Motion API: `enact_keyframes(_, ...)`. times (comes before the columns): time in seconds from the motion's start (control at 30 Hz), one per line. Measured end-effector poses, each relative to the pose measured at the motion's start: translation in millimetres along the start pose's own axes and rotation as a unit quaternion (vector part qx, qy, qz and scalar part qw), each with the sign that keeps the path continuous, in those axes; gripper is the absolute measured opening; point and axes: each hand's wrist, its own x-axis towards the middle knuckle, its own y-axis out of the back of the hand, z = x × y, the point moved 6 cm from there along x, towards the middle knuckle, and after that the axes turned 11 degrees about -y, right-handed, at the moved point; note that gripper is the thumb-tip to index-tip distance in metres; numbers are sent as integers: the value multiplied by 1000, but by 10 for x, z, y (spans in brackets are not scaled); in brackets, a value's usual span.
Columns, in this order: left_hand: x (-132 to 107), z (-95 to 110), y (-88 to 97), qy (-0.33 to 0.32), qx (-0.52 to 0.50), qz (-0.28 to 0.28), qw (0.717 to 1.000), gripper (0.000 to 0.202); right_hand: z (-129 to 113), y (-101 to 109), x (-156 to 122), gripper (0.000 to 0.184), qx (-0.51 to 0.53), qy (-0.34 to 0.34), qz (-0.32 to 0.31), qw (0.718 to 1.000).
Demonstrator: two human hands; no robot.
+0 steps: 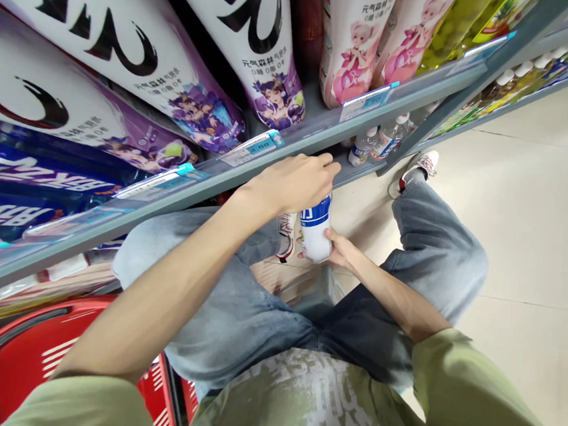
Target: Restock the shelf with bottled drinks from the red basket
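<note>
A white plastic bottle point(315, 239) with a blue band and white lettering is held between my knees, just below the shelf edge. My left hand point(297, 182) comes over it from above, fingers curled round its top, so the cap is hidden. Lower down, my right hand point(340, 246) grips the side near the base, with the thumb at the front. Close by on the low shelf stand small clear bottles point(363, 146) with white caps.
A grey shelf edge point(269, 155) with price tags runs diagonally above my hands. Large purple-and-white bottles point(141, 72) and pink bottles point(352, 52) stand on it. A red shopping basket point(13, 361) is at my left. Pale floor tiles point(538, 231) lie to the right.
</note>
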Motion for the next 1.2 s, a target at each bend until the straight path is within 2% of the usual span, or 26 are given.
enact_keyframes(0.1, -12, -20, 14, -6, -43, 21, 999, 33, 11, -24, 7, 63, 30, -46, -22, 998)
enact_keyframes(0.23, -38, -87, 32, -22, -124, 85, 988, 32, -61, -60, -15, 84, 30, -84, -71, 993)
enact_keyframes(0.33, -39, -116, 67, -49, -184, 126, 974, 31, -142, -82, -42, 89, -8, -95, -98, 991)
enact_keyframes(0.4, -20, -109, 91, -55, -210, 141, 966, 28, -179, -54, -29, 82, -35, -104, -65, 992)
enact_keyframes(0.47, 13, -67, 86, -53, -221, 145, 963, 25, -230, 55, 11, 62, -58, -92, 38, 993)
enact_keyframes(0.57, 84, 58, -55, -47, -211, 106, 971, 23, -348, 241, 50, 34, -77, -28, 193, 978)
enact_keyframes(0.67, 157, 146, -340, -23, -174, 24, 984, 27, -479, 381, 34, 25, -87, 46, 277, 956)
enact_keyframes(0.77, 229, 102, -568, 12, -145, -18, 989, 34, -624, 455, -66, 23, -99, 109, 331, 932)
enact_keyframes(0.87, 290, -58, -681, 56, -121, -28, 991, 36, -729, 392, -164, 21, -111, 133, 329, 928)
enact_keyframes(1.03, 263, -405, -791, 159, -122, -31, 979, 43, -727, 163, -230, 20, -122, 101, 280, 947)
enact_keyframes(1.2, 180, -644, -940, 203, -127, -75, 968, 57, -685, 26, -278, 17, -138, 81, 256, 953)
